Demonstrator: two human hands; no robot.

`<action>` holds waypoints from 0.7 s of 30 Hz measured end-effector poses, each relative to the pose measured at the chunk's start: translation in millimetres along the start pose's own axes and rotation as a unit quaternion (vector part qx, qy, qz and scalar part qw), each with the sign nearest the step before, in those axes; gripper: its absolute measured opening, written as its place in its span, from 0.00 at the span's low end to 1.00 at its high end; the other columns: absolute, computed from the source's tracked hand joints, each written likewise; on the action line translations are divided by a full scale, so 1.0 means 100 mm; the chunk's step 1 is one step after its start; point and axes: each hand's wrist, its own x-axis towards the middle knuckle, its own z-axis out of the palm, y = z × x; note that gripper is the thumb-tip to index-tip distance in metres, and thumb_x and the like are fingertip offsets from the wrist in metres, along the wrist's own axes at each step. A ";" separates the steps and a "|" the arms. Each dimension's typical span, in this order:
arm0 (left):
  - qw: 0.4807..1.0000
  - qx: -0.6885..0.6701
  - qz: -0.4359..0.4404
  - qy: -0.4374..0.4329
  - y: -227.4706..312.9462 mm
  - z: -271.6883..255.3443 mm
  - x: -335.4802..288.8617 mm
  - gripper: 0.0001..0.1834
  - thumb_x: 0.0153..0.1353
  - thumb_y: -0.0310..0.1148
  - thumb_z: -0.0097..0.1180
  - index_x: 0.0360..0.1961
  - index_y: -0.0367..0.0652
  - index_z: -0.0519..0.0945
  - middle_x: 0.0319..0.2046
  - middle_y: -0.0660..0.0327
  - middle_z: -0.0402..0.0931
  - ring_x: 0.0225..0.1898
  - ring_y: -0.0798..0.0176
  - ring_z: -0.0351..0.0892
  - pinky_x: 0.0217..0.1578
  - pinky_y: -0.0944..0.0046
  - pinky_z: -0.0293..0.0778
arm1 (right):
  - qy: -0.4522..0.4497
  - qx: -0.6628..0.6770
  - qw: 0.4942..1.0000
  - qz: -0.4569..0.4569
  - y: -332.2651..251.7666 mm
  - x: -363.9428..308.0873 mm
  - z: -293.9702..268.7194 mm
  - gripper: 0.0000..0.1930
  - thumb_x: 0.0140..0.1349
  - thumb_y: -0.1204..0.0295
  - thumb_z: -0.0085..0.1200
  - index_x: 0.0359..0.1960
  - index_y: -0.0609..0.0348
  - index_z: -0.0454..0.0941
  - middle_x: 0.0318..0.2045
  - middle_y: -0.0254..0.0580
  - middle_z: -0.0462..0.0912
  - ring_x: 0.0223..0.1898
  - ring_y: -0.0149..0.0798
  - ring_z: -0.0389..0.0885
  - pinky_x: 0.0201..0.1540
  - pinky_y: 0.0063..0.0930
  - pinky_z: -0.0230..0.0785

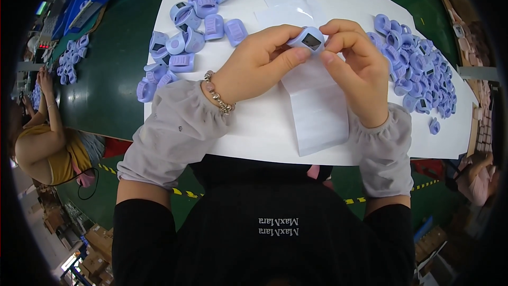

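Observation:
Between both hands, above the middle of the white sheet, is a small lavender plastic casing (312, 38) with a dark square window facing up. My left hand (251, 66) grips its left side between thumb and fingers. At its right edge, the thumb and fingertips of my right hand (365, 74) are closed on it; the exact contact is partly hidden. Similar lavender casings (213, 26) lie loosely grouped on the left of the sheet. A denser heap of them (420, 66) lies on the right, with one single casing (434, 126) apart at its near side.
The white sheet (254, 127) covers part of a green table (119, 69). A creased translucent film (317, 111) lies under my hands. At the far left are a blue bin (98, 3) and another group of casings (71, 58). People sit at left (50, 148) and right (476, 180).

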 end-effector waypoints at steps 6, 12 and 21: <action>1.000 0.005 0.014 -0.018 -0.01 0.00 -0.01 0.17 0.66 0.28 0.49 0.53 0.31 0.69 0.45 0.59 0.73 0.47 0.68 0.75 0.50 0.68 0.73 | -0.021 0.003 1.000 0.001 0.02 -0.01 0.03 0.04 0.52 0.80 0.57 0.28 0.63 0.75 0.40 0.39 0.75 0.37 0.30 0.72 0.42 0.22 0.66; 0.999 0.026 0.006 -0.020 -0.01 0.00 -0.01 0.17 0.65 0.27 0.49 0.53 0.31 0.69 0.45 0.59 0.73 0.47 0.68 0.75 0.50 0.68 0.73 | -0.009 -0.006 1.000 0.018 0.03 -0.01 0.03 0.04 0.51 0.80 0.57 0.27 0.63 0.74 0.38 0.39 0.75 0.36 0.30 0.72 0.41 0.22 0.66; 0.999 0.044 0.007 -0.018 -0.02 -0.01 -0.01 0.16 0.65 0.27 0.50 0.53 0.32 0.70 0.44 0.60 0.74 0.45 0.70 0.74 0.48 0.69 0.73 | -0.005 -0.008 1.000 0.011 0.03 -0.01 0.04 0.04 0.50 0.81 0.57 0.27 0.64 0.74 0.37 0.39 0.75 0.35 0.30 0.72 0.41 0.21 0.66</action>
